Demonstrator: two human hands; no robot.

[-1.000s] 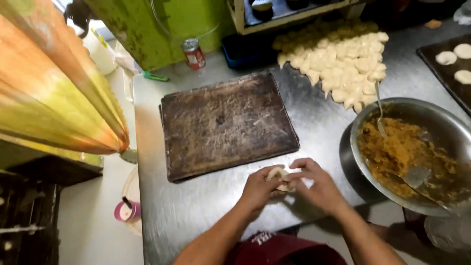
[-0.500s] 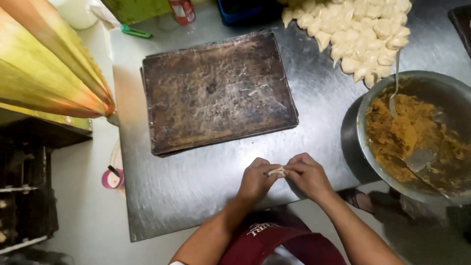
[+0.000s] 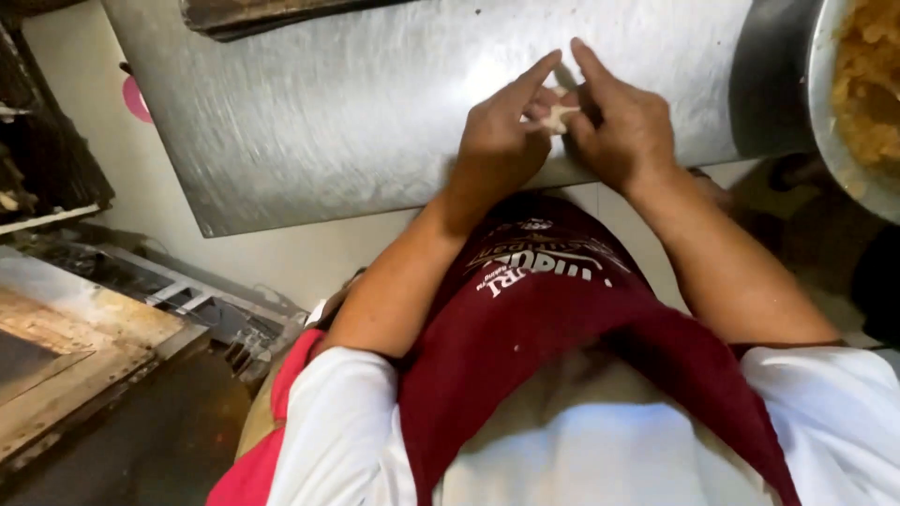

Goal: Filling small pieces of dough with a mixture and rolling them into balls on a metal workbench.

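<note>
Steel counter (image 3: 375, 112) fills the top of the view, scuffed and bright, with the dark edge of a baking tray (image 3: 281, 14) just peeking in at its far left. Moving right, the left hand (image 3: 502, 141) sits near the counter's near edge, index finger stretched out, the others curled in on a small pale piece of dough (image 3: 561, 114). Meeting it, the right hand (image 3: 623, 122) pinches the same piece from the other side, so both hands are closed on it together, just above the steel. Most of the dough is hidden by fingers, so whether it is sealed I cannot tell. Risk here, as I judge it: squeeze too hard and the thin skin could tear; it also sits close to the near edge and could drop. Far right, a metal bowl (image 3: 825, 141) of brownish filling (image 3: 867, 84) overhangs the corner.
</note>
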